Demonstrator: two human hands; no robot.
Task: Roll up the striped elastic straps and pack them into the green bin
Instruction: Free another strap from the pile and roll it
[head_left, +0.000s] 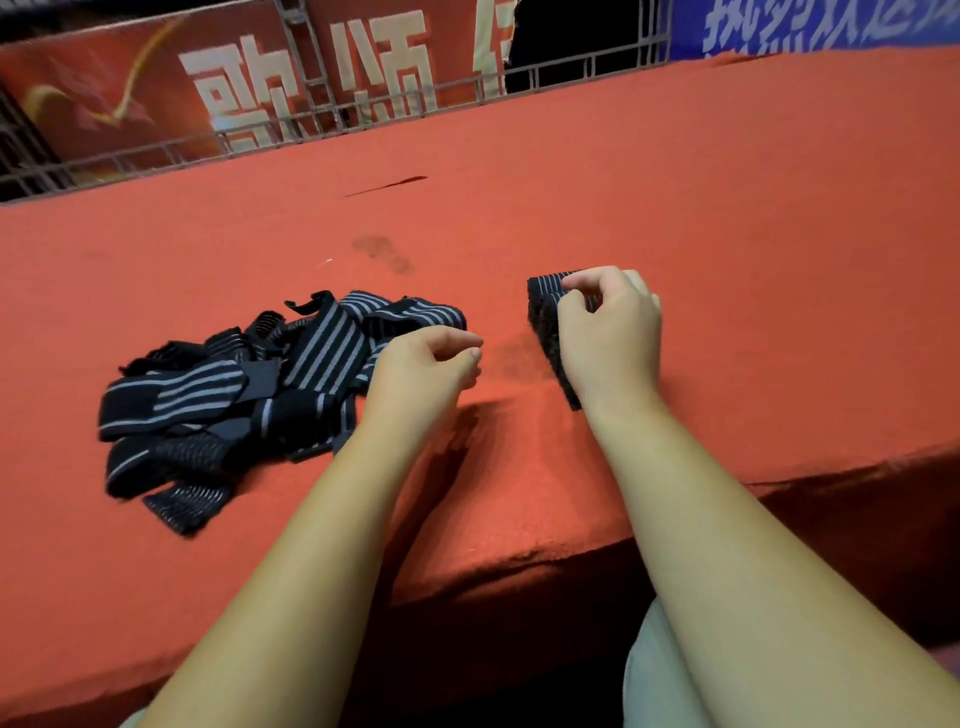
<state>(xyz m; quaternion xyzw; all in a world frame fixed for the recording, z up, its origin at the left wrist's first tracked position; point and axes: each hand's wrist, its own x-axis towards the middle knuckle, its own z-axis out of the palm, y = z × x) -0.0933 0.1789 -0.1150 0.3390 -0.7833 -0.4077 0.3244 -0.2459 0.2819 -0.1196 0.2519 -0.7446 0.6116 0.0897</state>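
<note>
A loose heap of striped elastic straps (234, 384) lies on the left part of the table (727, 208). They are black woven bands with thin pale grey lines running lengthwise, twisted and folded over one another, and a few ends have plain black patches. One more strap is already wound into a tight roll (543, 306) and stands on the cloth to the right of the heap, well apart from it. Its side shows the dark, rough layered edge and its top shows the grey stripes.

The right hand (610, 332) grips that roll, fingers curled over the top and the thumb pressed to the near side. The left hand (421, 369) hovers at the right edge of the heap, loosely curled, forefinger and thumb a little apart with nothing between them.

The table is covered in red, felt-like cloth, matted, with a dark smudge (384, 252) and a thin slit (387, 186) farther back. Its front edge drops away just beneath the forearms. Beyond and to the right of the roll the cloth runs open up to a metal railing (311, 104) hung with a red banner (104, 78) and a blue banner (805, 26).
</note>
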